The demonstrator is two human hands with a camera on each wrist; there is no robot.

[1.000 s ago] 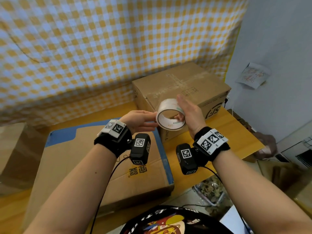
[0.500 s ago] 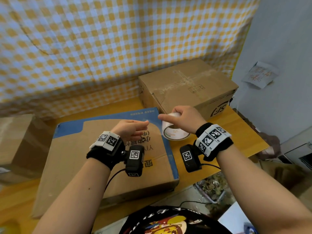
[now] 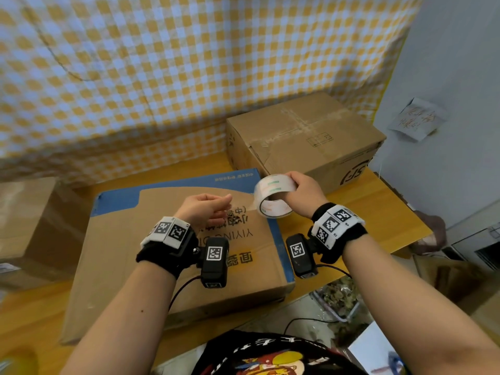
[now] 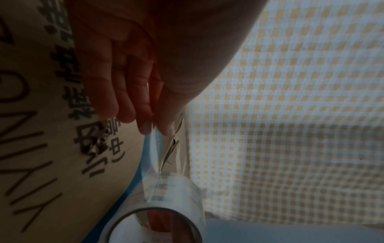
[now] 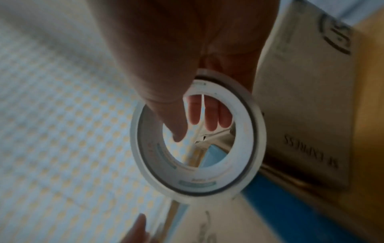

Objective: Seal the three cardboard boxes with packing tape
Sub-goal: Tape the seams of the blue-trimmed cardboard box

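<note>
Fingers (image 5: 209,115) of the right hand (image 3: 304,193) curl through the core of a roll of clear packing tape (image 3: 273,196), thumb on its outer face, a firm grip holding the roll in the air above the far right corner of a flat box with blue edging (image 3: 173,247). The left hand (image 3: 205,209), a narrow grip, pinches the loose tape end (image 4: 158,148) between thumb and fingertips, a short clear strip running from it back to the roll. The flat box lies closed on the wooden surface (image 3: 378,212). Just behind the roll stands a taller brown box (image 3: 303,136), old tape crossed over its top. A third box (image 3: 29,226) sits at the left edge, against a yellow checked cloth (image 3: 189,63)
</note>
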